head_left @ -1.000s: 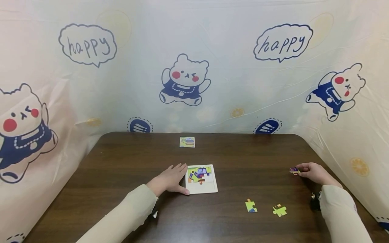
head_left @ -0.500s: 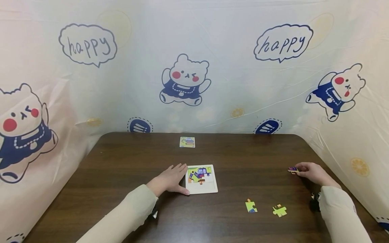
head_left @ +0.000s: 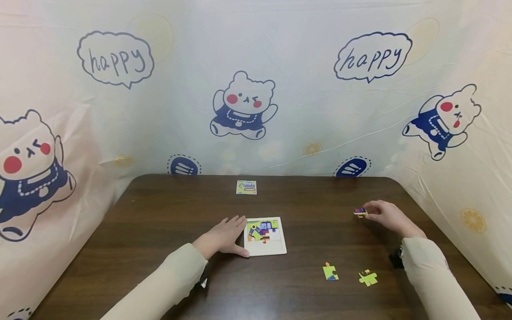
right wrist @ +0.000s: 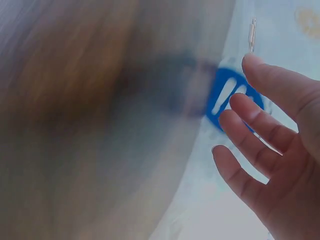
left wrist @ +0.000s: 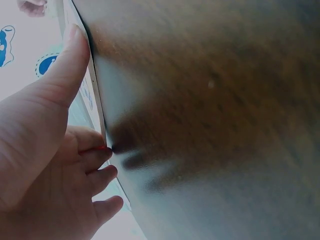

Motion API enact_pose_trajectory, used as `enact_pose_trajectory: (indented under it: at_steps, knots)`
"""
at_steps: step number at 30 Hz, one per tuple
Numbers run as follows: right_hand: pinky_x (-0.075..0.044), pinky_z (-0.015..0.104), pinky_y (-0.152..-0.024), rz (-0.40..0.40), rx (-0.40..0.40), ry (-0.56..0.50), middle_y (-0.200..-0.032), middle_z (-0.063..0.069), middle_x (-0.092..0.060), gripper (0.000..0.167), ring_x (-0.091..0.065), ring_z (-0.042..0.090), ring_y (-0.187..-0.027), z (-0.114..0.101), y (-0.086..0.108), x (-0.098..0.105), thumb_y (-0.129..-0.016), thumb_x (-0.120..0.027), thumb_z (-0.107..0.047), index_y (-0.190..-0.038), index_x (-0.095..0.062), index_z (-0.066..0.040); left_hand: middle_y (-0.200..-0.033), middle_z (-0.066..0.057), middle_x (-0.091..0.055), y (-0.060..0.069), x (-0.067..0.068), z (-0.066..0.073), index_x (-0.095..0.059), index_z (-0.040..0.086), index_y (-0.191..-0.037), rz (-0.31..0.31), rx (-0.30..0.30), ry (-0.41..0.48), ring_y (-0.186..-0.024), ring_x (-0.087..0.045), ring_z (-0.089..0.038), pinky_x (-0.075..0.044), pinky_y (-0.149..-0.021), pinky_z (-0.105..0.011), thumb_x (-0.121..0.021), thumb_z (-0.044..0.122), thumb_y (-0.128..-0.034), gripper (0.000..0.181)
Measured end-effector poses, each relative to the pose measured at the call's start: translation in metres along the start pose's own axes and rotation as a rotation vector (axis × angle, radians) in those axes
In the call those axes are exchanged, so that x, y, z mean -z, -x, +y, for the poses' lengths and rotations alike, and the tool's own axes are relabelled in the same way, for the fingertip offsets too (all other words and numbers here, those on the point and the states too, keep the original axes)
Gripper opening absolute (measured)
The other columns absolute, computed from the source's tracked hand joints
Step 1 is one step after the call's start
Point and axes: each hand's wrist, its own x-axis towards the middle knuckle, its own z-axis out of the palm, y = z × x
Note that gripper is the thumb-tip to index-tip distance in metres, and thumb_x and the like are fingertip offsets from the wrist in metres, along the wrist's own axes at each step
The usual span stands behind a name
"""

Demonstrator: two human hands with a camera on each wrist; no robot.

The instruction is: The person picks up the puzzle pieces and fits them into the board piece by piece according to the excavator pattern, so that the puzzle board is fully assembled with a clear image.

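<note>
A white puzzle tray point(head_left: 266, 253) lies mid-table, partly filled with pieces that show a blue and yellow vehicle. Spread along its left edge, my left hand point(head_left: 224, 238) touches the frame with thumb and fingertips; the left wrist view shows the hand point(left wrist: 55, 130) against the tray's side. My right hand point(head_left: 390, 217) pinches a purple and yellow puzzle piece point(head_left: 360, 212) above the right part of the table. In the right wrist view the piece point(right wrist: 252, 36) appears edge-on at the thumb tip of the hand point(right wrist: 275, 135), its other fingers loosely bent.
Two loose green puzzle pieces, one point(head_left: 330, 271) nearer the tray and one point(head_left: 368, 278) farther right, lie at the front right. A small picture card point(head_left: 246, 187) rests near the back edge of the brown table point(head_left: 180, 195). A printed curtain hangs behind.
My right hand has moved left and toward the back of the table, carrying the purple piece. The left hand and the tray have stayed in place.
</note>
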Motion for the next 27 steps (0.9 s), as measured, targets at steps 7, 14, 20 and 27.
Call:
enact_pose_trajectory:
  at_steps: [7,14,20,27]
  knots:
    - [-0.044,0.038,-0.065,0.021,0.063,-0.013,-0.083,0.005,-0.057,0.024,-0.049,0.019,-0.073,-0.041,-0.020,-0.006,-0.082,-0.069,-0.011,-0.103,-0.064,0.001,-0.148,-0.014,-0.025,-0.001,-0.001,-0.001,-0.029,-0.001,-0.143,0.006,-0.004,0.000,-0.135,-0.021,-0.030,-0.018,-0.107,-0.046,-0.064,0.060,-0.0737,0.099]
    - [-0.048,0.041,-0.073,0.018,0.107,-0.044,-0.092,0.008,-0.061,0.022,-0.053,0.019,-0.078,-0.081,-0.034,-0.018,-0.082,-0.070,-0.012,-0.102,-0.065,-0.004,-0.148,-0.014,-0.025,-0.001,-0.002,-0.001,-0.029,0.000,-0.142,0.008,-0.002,0.005,-0.135,-0.021,-0.030,-0.018,-0.107,-0.047,-0.064,0.060,-0.0735,0.098]
    - [-0.048,0.038,-0.073,-0.006,0.161,-0.050,-0.089,0.005,-0.061,0.023,-0.053,0.017,-0.078,-0.115,-0.042,-0.030,-0.081,-0.071,-0.014,-0.101,-0.065,-0.005,-0.148,-0.014,-0.026,-0.002,-0.003,-0.002,-0.030,0.000,-0.142,0.005,-0.003,0.003,-0.135,-0.022,-0.030,-0.019,-0.107,-0.047,-0.064,0.061,-0.0732,0.099]
    - [-0.049,0.034,-0.072,-0.047,0.199,-0.026,-0.089,0.003,-0.062,0.023,-0.055,0.015,-0.078,-0.149,-0.049,-0.050,-0.080,-0.073,-0.018,-0.099,-0.066,-0.007,-0.148,-0.014,-0.026,-0.002,-0.003,-0.002,-0.029,0.000,-0.143,0.009,-0.002,-0.007,-0.135,-0.022,-0.030,-0.019,-0.107,-0.047,-0.063,0.062,-0.0735,0.099]
